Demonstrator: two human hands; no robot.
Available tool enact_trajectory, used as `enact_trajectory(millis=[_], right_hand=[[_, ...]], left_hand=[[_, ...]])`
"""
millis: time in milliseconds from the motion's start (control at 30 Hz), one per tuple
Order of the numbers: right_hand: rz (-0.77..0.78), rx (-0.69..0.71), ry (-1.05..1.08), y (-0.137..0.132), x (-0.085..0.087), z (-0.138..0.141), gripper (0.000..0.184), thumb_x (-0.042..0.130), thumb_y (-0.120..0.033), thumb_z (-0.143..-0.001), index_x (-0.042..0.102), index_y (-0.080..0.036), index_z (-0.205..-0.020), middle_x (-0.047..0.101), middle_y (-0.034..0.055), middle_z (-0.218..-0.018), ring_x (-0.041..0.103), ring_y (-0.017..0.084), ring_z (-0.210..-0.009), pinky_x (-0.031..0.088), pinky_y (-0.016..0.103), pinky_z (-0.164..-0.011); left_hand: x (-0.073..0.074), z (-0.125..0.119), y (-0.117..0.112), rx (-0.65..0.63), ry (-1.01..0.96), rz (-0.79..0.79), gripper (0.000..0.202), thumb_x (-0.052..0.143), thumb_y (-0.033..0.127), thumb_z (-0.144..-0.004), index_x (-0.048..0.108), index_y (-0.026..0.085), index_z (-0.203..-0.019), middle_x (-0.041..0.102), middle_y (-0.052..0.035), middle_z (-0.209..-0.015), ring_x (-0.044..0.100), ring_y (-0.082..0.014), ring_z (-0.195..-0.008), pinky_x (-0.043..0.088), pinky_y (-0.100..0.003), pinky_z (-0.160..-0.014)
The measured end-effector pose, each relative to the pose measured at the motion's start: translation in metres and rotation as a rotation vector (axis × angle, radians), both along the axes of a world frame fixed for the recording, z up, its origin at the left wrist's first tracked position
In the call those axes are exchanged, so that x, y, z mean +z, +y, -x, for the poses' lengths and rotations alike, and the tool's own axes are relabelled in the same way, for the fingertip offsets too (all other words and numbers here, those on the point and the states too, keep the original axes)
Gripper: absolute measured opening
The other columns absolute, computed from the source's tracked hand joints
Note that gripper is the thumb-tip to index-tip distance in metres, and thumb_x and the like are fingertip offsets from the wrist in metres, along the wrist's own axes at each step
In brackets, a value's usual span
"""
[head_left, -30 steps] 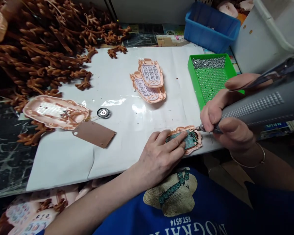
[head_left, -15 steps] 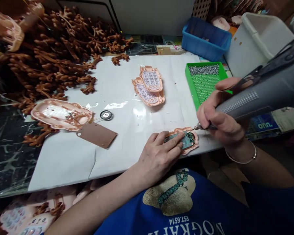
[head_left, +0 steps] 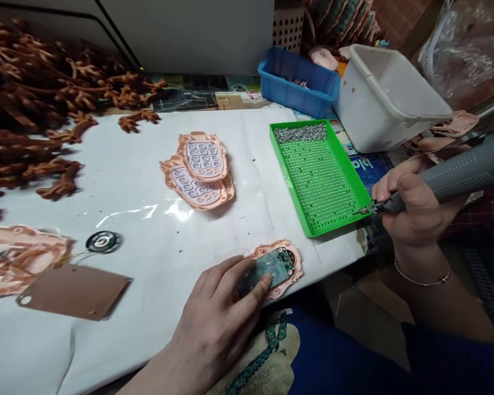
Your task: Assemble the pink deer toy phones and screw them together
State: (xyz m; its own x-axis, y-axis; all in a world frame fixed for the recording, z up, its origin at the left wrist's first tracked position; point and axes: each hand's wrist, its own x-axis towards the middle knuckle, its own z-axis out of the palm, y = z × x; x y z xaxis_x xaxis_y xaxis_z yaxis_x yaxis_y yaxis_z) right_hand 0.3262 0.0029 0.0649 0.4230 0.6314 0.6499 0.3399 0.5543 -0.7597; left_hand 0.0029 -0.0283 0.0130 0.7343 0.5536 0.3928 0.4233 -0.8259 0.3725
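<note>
My left hand point(head_left: 218, 315) lies on a small pink toy-phone shell with a green circuit board point(head_left: 276, 264) at the table's near edge, fingers pressing the board flat. My right hand point(head_left: 411, 206) is wrapped round a grey electric screwdriver point(head_left: 461, 173), whose tip sits at the near right corner of a green screw tray point(head_left: 319, 175). A heap of silver screws point(head_left: 299, 132) lies along the tray's far end. The screwdriver tip is well to the right of the shell.
Two pink keypad shells point(head_left: 197, 173) are stacked mid-table. A small round speaker point(head_left: 102, 241), a brown flat plate point(head_left: 72, 291) and another pink shell point(head_left: 20, 255) lie at left. Brown branch-shaped parts point(head_left: 45, 109) pile at far left. A blue bin point(head_left: 298, 79) and white tub point(head_left: 385, 99) stand behind the tray.
My right hand has carried the screwdriver away from the shell over to the green tray's corner. The view has swung right. My left hand stays on the circuit board.
</note>
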Motion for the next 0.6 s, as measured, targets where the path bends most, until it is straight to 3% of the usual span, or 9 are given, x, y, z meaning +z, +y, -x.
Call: enact_trajectory(millis=[300,600], right_hand=[[0.022,0.019,0.015,-0.002,-0.008,0.002,0.029,0.077,-0.029,-0.076,0.065,-0.030,-0.103,0.052,-0.0079,-0.059,0.047,0.011,-0.042,0.041,0.029,-0.039],[0.012,0.013,0.037,0.000,-0.013,0.002,0.034,0.078,-0.028,-0.074,0.066,-0.032,-0.105,0.056,-0.0077,-0.059,0.048,0.012,-0.042,0.040,0.032,-0.042]], left_hand=[[0.004,-0.001,0.000,0.014,0.007,0.018,0.037,0.060,0.006,-0.088,0.062,0.017,-0.123,0.057,-0.0169,-0.125,0.055,-0.0314,-0.117,0.052,-0.046,-0.091],[-0.004,0.001,0.002,0.005,-0.037,0.005,0.038,0.062,0.008,-0.087,0.064,0.019,-0.123,0.059,-0.0165,-0.124,0.056,-0.0328,-0.117,0.053,-0.047,-0.089]])
